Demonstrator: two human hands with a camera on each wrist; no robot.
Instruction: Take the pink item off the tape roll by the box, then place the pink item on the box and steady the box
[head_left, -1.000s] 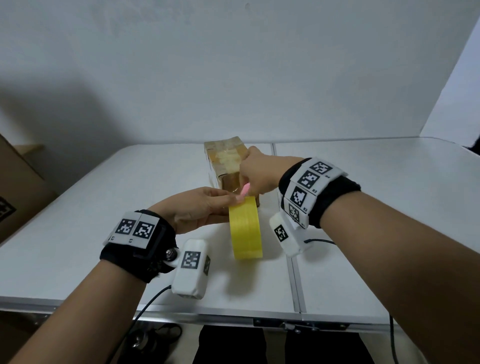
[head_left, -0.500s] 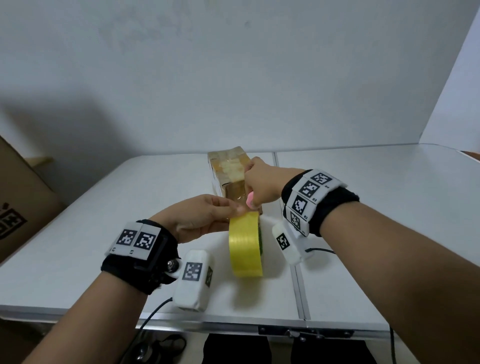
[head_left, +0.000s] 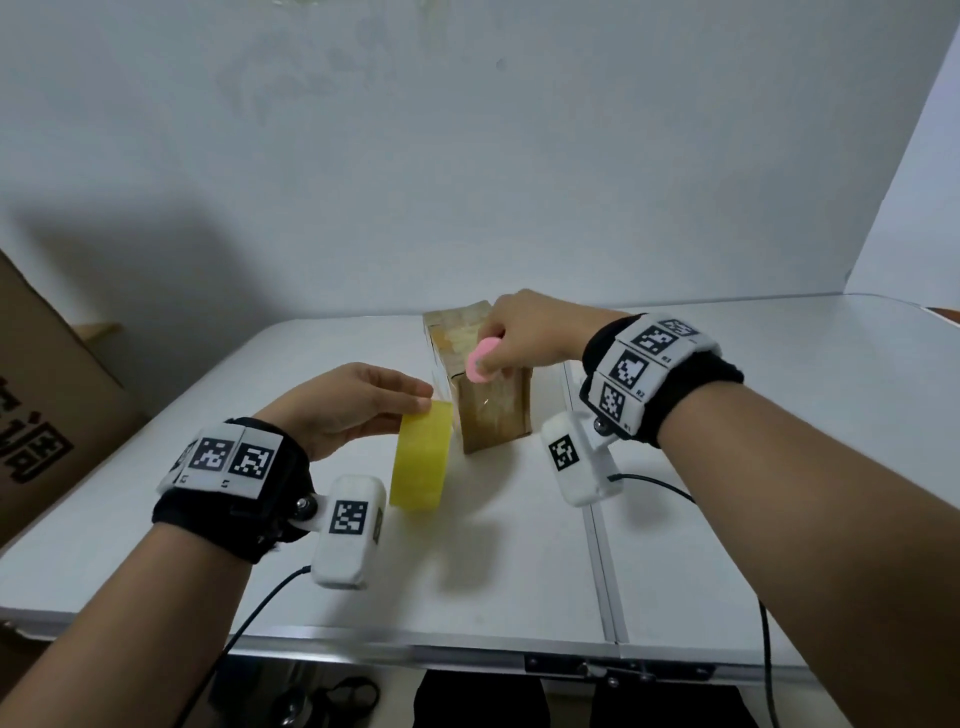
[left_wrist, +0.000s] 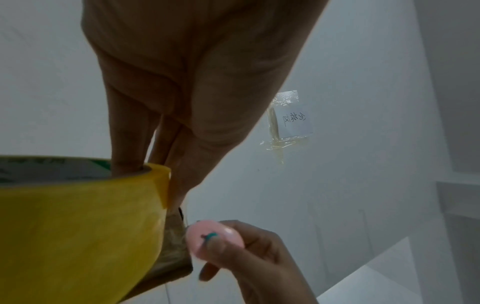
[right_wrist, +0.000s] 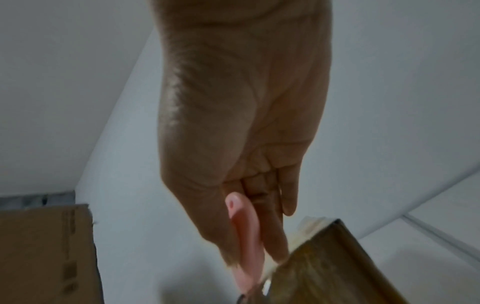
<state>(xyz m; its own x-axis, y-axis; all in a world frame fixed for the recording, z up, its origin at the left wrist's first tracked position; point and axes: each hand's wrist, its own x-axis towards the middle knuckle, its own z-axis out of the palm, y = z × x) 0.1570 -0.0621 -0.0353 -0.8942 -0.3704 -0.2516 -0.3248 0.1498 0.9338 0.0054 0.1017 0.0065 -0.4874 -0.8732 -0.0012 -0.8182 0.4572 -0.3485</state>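
Observation:
A yellow tape roll (head_left: 421, 462) stands on edge over the white table (head_left: 779, 467), and my left hand (head_left: 358, 405) pinches its top rim with fingers inside the core (left_wrist: 130, 162). Beside it stands a small tape-covered cardboard box (head_left: 493, 415). My right hand (head_left: 524, 332) is over the box top and grips a pink-handled tool (head_left: 480, 361). In the right wrist view the pink handle (right_wrist: 245, 230) runs down between thumb and fingers to the box edge (right_wrist: 324, 267); its tip is blurred. The left wrist view shows the roll (left_wrist: 78, 236) and the pink handle end (left_wrist: 215, 236).
A large cardboard carton (head_left: 47, 415) stands at the table's left edge. A white wall (head_left: 467, 182) closes the back, with a taped paper note (left_wrist: 293, 121) on it. A seam (head_left: 597, 519) splits the tabletop. Cables hang off the front edge.
My right hand has lifted with the pink tool from the roll's top to the box's upper edge. The left hand and roll shifted slightly left; the head view tilted up.

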